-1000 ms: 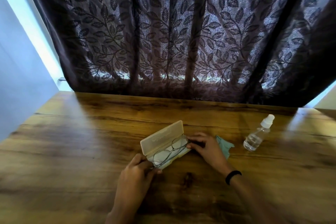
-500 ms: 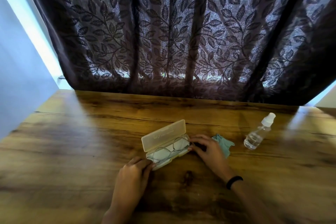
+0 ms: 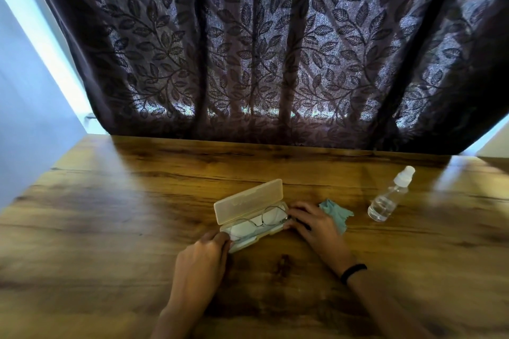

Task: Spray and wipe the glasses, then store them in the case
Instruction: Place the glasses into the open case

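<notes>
A pale plastic case lies open on the wooden table, its lid standing up at the back. Thin wire-framed glasses rest inside its tray. My left hand touches the case's near left end with its fingertips. My right hand is at the case's right end, fingers on the glasses' hinge and temple. A crumpled teal cloth lies just right of that hand. Farther right, a clear spray bottle with a white cap leans.
A dark leaf-patterned curtain hangs along the table's far edge. A pale wall stands at the left. A black band circles my right wrist.
The glasses have gone from tilted over the case's front rim to lying down inside the tray. Both hands shifted slightly along the case's ends.
</notes>
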